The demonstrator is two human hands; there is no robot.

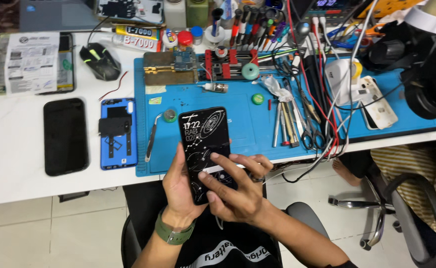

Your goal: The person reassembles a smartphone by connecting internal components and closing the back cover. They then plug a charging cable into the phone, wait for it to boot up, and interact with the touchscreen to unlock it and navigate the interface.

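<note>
My left hand [180,186] grips the lit phone [207,149] from its side, held off the tabletop [24,149] edge, while my right hand [237,191] is open, fingers on the screen — a hard press could tip it out, I judge — down to the floor.

Head camera looks steeply down (close) at workbench [9,164].
</note>
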